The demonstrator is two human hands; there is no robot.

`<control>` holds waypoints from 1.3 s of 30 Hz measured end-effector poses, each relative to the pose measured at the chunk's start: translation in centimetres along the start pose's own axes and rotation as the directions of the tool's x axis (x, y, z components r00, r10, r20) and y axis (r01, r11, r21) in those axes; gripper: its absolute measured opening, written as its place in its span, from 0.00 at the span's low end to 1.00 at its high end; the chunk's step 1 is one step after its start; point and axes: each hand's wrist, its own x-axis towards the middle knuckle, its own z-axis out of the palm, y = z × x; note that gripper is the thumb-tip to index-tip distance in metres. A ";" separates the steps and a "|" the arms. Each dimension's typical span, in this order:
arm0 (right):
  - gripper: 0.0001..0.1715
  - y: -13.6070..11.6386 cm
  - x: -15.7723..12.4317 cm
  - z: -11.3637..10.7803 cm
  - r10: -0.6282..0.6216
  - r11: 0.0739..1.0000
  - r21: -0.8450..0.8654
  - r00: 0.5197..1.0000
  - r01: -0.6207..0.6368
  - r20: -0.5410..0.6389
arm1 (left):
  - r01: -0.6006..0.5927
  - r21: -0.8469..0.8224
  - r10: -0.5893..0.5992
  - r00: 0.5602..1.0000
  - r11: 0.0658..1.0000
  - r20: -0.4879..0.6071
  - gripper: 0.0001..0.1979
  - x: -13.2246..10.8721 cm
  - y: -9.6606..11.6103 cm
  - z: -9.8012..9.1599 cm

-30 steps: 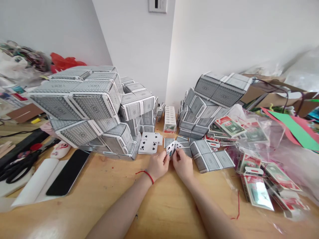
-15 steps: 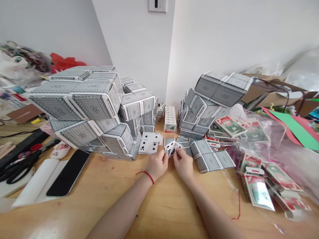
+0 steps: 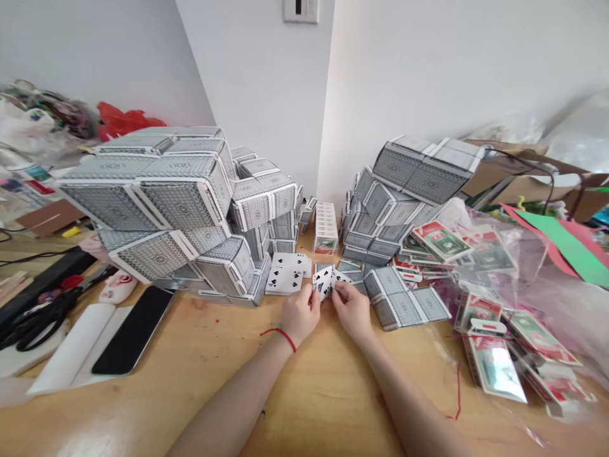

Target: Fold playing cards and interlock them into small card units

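Note:
In front of me, my left hand (image 3: 301, 312) pinches a spade playing card (image 3: 323, 282) between thumb and fingers. My right hand (image 3: 352, 309) is closed on another playing card (image 3: 339, 277) just beside it; the two cards meet or overlap at their edges. A face-up pile of playing cards (image 3: 284, 274), a four of spades showing, lies left of my hands. Grey-backed cards (image 3: 353, 269) rest on the table just beyond my right fingers. To the right of that hand sits a low block (image 3: 402, 298) built of folded grey-backed cards. My fingertips partly cover the held cards.
Tall stacks of folded-card blocks rise at left (image 3: 185, 206) and right (image 3: 404, 171). Between them stands a clear case of cards (image 3: 326, 227). A phone (image 3: 133, 330) and scissors (image 3: 45, 311) lie left. Red-green card boxes (image 3: 495, 368) and plastic wrap litter the right side.
Both hands stay nearly in place, still pinching the cards. The held cards have tilted slightly, and the whole view has shifted a little.

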 end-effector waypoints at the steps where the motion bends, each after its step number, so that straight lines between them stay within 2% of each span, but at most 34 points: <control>1: 0.13 -0.1 -0.1 0.0 -0.001 0.998 -0.060 1.000 0.000 -0.020 | 0.001 -0.002 -0.001 1.000 1.000 0.004 0.10 0.0 0.0 0.0; 4: 0.14 -0.3 -0.4 0.2 -0.025 0.976 -0.218 0.997 0.008 -0.073 | 0.000 -0.013 0.000 1.000 1.000 0.020 0.11 -0.1 0.2 0.1; 6: 0.14 -0.3 -0.5 0.3 -0.044 0.971 -0.238 0.996 0.023 -0.083 | 0.004 -0.021 -0.003 1.000 1.000 0.031 0.10 -0.2 0.2 0.1; 8: 0.14 -0.1 -0.5 0.3 -0.050 0.984 -0.176 0.995 0.035 -0.081 | 0.009 -0.033 -0.007 0.999 0.999 0.045 0.10 -0.2 0.2 0.1; 12: 0.17 0.4 -0.1 0.2 -0.034 0.998 0.054 0.997 0.039 -0.074 | -0.002 -0.079 0.008 0.996 0.997 0.085 0.10 0.0 0.2 0.0; 15: 0.16 0.3 0.0 0.1 -0.022 0.990 0.135 0.998 0.031 -0.066 | -0.001 -0.104 0.011 0.995 0.995 0.098 0.10 0.0 0.2 -0.1; 18: 0.14 0.0 -0.1 0.0 -0.006 0.993 0.120 0.997 0.015 -0.074 | -0.004 -0.118 0.017 0.994 0.993 0.111 0.10 0.0 0.2 -0.1; 23: 0.11 -0.1 -0.1 -0.1 0.017 0.999 -0.031 0.989 -0.021 -0.150 | -0.027 -0.110 0.042 0.990 0.994 0.135 0.11 -0.1 0.2 -0.1; 29: 0.17 0.5 0.2 -0.3 0.015 0.990 0.142 0.997 -0.005 -0.070 | -0.045 -0.096 0.058 0.989 0.994 0.138 0.09 -0.1 0.4 -0.4; 35: 0.17 0.8 0.2 -0.3 0.010 0.993 0.119 1.000 -0.008 -0.018 | -0.051 -0.071 0.061 0.988 0.996 0.140 0.09 -0.1 0.2 -0.4; 39: 0.18 0.5 0.2 -0.2 0.001 0.999 0.047 0.999 0.001 -0.039 | -0.055 -0.040 0.060 0.987 0.998 0.146 0.09 0.0 0.1 -0.2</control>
